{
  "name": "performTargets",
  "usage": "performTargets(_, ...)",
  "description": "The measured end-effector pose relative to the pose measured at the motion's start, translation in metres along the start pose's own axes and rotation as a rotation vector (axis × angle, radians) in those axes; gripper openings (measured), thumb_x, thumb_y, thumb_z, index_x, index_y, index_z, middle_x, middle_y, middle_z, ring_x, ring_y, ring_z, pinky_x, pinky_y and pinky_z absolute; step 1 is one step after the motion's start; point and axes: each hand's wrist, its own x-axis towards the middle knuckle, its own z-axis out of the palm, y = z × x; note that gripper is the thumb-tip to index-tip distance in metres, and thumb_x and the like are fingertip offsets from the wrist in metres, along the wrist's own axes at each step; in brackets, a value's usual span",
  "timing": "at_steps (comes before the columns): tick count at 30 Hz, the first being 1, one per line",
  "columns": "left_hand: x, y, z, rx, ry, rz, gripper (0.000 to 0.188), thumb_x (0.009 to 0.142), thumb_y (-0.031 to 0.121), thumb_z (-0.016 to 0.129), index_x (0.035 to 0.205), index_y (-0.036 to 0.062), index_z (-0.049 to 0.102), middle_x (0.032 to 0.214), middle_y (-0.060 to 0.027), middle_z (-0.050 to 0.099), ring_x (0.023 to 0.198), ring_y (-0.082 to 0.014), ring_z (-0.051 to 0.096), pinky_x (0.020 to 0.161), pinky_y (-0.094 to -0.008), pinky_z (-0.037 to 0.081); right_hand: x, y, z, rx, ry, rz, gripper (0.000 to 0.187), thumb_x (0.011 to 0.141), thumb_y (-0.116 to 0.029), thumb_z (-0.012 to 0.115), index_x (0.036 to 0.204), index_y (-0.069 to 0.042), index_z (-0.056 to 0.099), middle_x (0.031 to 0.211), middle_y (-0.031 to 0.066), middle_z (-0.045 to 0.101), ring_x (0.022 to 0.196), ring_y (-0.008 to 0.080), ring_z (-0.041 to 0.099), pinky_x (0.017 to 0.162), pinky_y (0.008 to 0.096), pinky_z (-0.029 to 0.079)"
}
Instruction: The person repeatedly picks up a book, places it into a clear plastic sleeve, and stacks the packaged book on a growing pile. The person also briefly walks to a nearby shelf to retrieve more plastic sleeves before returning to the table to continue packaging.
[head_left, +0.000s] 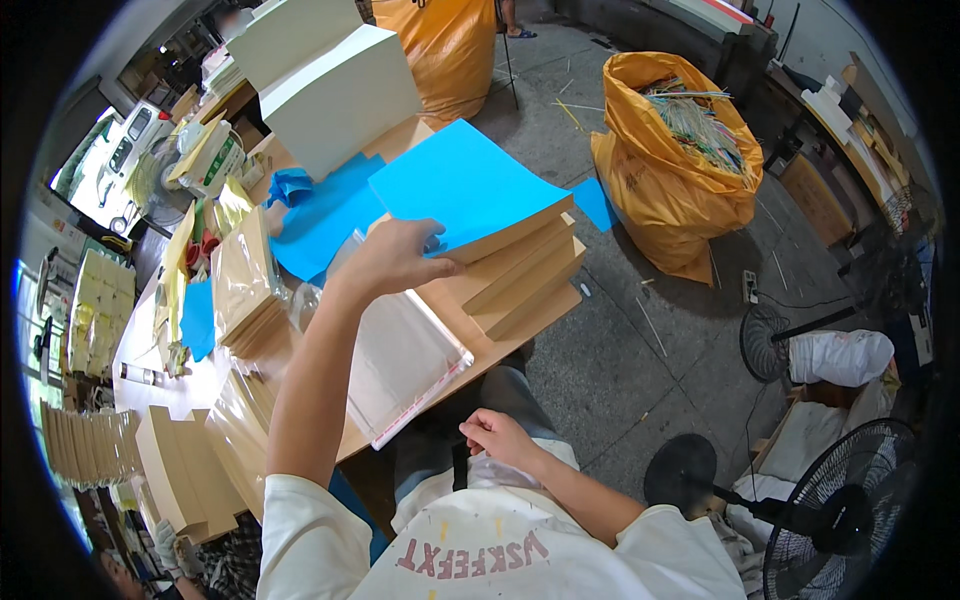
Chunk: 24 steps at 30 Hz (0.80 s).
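Smooth blue sheet [470, 185] atop tan stack [530, 265]; left grip [393, 260] at edge, clamping unclear; right grip [498, 438] curled together.

There are two bare hands, one left hand [400, 255] and one right hand [495, 437]; two orange sacks [660, 205]; two white blocks [340, 105]; at least two black fans [840, 510]; one blue-topped stack [470, 185]; one crumpled blue piece [289, 187]; one power strip [749, 287]; one van [128, 158]. Wrapped tan bundles [245, 275] number at least two, overlapping too much for exactness.
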Motion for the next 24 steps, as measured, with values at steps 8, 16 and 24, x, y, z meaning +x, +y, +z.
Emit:
performTargets(8,-0.0010,-0.0002,0.0004,-0.003,0.020,-0.015,0.054,0.075,0.047,0.073,0.100,-0.0001,0.069,0.089,-0.0190,0.070,0.085,-0.0348,0.067,0.076,-0.0410,0.051,0.0008,-0.0025,-0.0007,0.003,0.001,0.039,0.025,0.096,-0.025,0.061,0.091,0.000,0.059,0.078,0.0036,0.061,0.069,0.0101,0.059,0.061,0.0262,0.053)
performTargets(16,0.0026,0.0031,-0.0051,0.014,-0.096,-0.070,0.060,0.078,0.044,0.075,0.117,-0.0010,0.063,0.103,-0.0223,0.070,0.094,-0.0343,0.069,0.082,-0.0391,0.054,0.0013,0.0009,-0.0025,0.014,-0.006,0.029,0.025,0.096,-0.025,0.061,0.091,0.000,0.059,0.077,0.0037,0.062,0.067,0.0102,0.059,0.060,0.0262,0.052)
performTargets(24,0.0032,0.0040,-0.0051,0.028,-0.093,-0.081,0.061,0.078,0.044,0.075,0.118,-0.0002,0.063,0.102,-0.0221,0.070,0.093,-0.0341,0.069,0.081,-0.0386,0.054,0.0011,0.0009,-0.0029,0.015,-0.004,0.020,0.026,0.095,-0.026,0.061,0.090,0.000,0.059,0.076,0.0034,0.061,0.067,0.0099,0.059,0.059,0.0258,0.052)
